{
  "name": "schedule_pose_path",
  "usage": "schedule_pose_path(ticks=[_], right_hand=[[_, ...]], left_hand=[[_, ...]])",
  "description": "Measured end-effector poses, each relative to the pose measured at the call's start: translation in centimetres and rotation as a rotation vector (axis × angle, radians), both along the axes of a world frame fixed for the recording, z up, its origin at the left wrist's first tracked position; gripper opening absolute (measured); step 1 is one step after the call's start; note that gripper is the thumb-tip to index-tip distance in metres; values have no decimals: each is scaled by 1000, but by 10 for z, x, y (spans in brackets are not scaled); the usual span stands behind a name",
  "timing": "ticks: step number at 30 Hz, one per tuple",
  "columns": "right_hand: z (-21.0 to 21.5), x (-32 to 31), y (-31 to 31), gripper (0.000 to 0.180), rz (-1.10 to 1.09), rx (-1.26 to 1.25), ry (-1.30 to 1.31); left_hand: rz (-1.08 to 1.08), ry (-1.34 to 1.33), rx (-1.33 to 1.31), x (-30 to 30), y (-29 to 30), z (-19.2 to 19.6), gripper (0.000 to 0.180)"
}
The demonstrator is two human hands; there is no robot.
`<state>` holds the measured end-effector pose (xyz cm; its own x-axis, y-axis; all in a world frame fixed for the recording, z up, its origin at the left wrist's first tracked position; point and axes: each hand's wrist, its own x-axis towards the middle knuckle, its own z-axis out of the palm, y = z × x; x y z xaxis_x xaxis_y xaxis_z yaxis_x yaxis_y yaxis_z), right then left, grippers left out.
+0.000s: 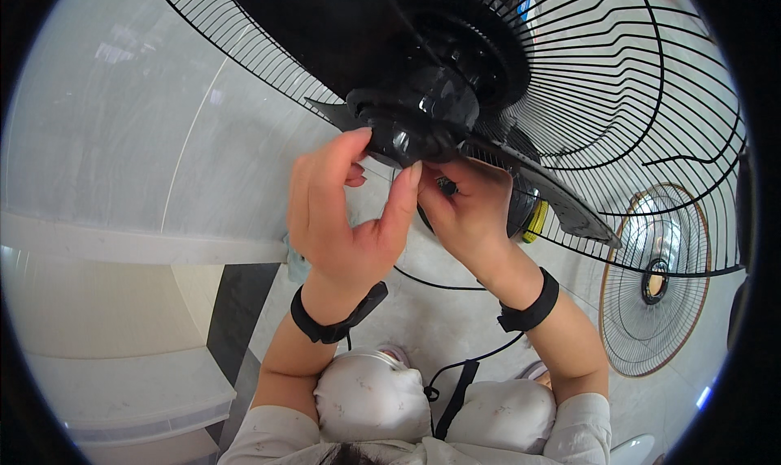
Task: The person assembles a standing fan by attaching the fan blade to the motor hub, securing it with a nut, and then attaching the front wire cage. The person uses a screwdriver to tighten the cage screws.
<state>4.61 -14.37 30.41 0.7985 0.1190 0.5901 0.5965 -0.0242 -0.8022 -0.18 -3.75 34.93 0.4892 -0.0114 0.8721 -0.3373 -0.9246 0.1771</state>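
Pinching the black fan hub (423,111) with left hand (346,221), thumb and forefinger narrowly spread against its rim. Curling right hand (468,213) fingers tight around a small dark part under the hub, inside the black wire guard (651,99).

Glossy black plastic fan hub (419,119); matt black plastic blade (561,200); thin black-coated metal wire guard (643,82); second wire grille (655,278) shiny, chrome-like; smooth, faintly glossy pale floor (130,131); black cloth wrist straps (333,323).
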Motion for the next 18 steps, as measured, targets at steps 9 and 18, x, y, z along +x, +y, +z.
schedule_pose_path(ticks=[9,18], right_hand=[[0,-1,1,5,3,-5,9],[2,-1,1,8,10,-26,42]], left_hand=[[-2,92,-99,4,0,1,40],[122,91,46,-7,8,-1,58]])
